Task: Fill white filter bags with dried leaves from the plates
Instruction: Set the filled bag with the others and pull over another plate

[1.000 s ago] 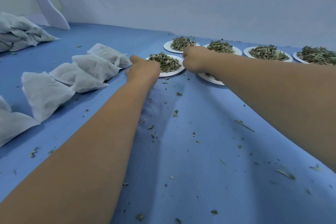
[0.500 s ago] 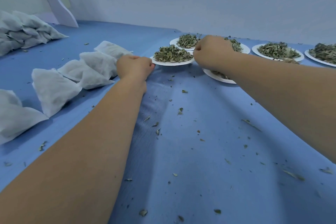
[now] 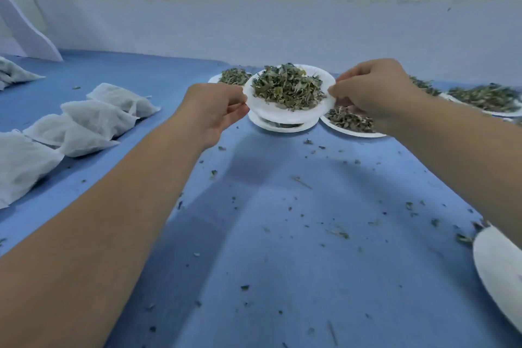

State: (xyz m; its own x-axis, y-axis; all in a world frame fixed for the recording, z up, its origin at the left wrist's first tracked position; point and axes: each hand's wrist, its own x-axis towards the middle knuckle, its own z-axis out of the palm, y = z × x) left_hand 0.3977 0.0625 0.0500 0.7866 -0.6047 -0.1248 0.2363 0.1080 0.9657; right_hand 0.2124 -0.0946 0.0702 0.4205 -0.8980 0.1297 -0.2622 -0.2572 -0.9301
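- The left hand (image 3: pixel 214 113) is pinching the left rim of a white plate (image 3: pixel 282 113), with the thumb on top and the fingers curling underneath.
- The right hand (image 3: pixel 372 90) is pinching the right rim of that plate, its fingers curling round the edge.
- The plate is hanging in the air between the two hands and tilting a little toward the camera. It is carrying a thick heap of dried leaves (image 3: pixel 288 87).
- Right under it, a second plate (image 3: pixel 282 126) is sitting on the blue table (image 3: pixel 282 248). Only its near rim is showing.
- Just to the right, a third plate (image 3: pixel 350 126) is holding a thinner layer of leaves, and the right hand is covering part of it.
- A fourth plate (image 3: pixel 233 76) of leaves is peeking out behind the held plate, on the left.
- At the far right, more plates (image 3: pixel 485 99) are holding leaves, though they are blurring at the edge.
- Part of another plate (image 3: pixel 500 271) is showing at the lower right edge.
- White filter bags (image 3: pixel 99 116) are lying in a row along the left of the table, puffed up and well apart from the plates. What is inside them cannot be told.
- Leaf crumbs (image 3: pixel 339 233) are lying scattered over the table.
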